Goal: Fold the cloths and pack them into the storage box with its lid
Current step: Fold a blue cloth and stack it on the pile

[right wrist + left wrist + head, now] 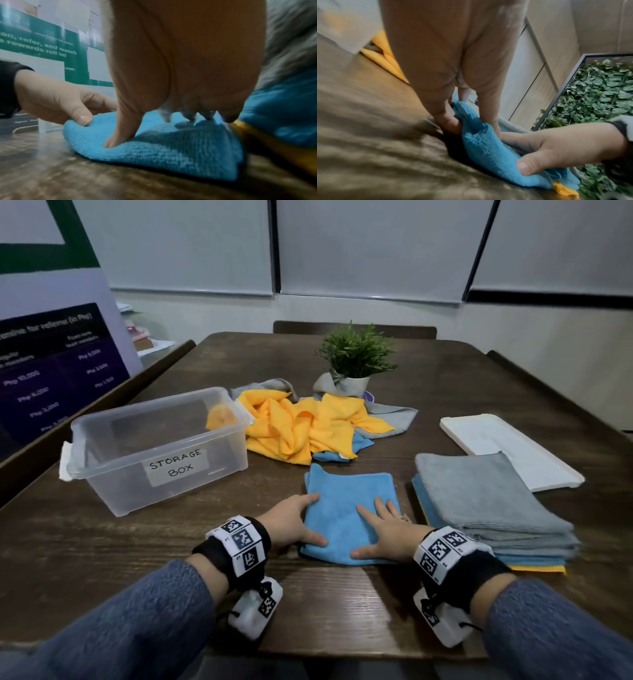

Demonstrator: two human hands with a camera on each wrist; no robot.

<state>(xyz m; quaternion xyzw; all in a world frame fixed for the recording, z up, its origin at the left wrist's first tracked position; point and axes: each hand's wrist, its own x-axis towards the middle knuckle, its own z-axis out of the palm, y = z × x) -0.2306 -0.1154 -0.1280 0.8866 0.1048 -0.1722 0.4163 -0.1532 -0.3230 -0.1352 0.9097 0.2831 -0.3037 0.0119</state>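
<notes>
A folded blue cloth (346, 508) (488, 148) (171, 155) lies flat on the table in front of me. My left hand (298, 523) (471, 119) rests along its left edge, thumb on top and fingers stretched beside the edge. To its right, my right hand (383, 529) (154, 129) presses flat on the cloth with spread fingers. The clear storage box (113, 484), labelled and empty, stands at the left. Its white lid (510, 450) lies at the far right. A stack of folded cloths (486, 501), grey on top, sits right of my hands.
A heap of unfolded yellow, blue and grey cloths (301, 429) lies behind the blue cloth, next to the box. A potted plant (356, 354) stands behind that heap. Bare dark wood table (308, 594) shows near the front edge. A poster board leans at the far left.
</notes>
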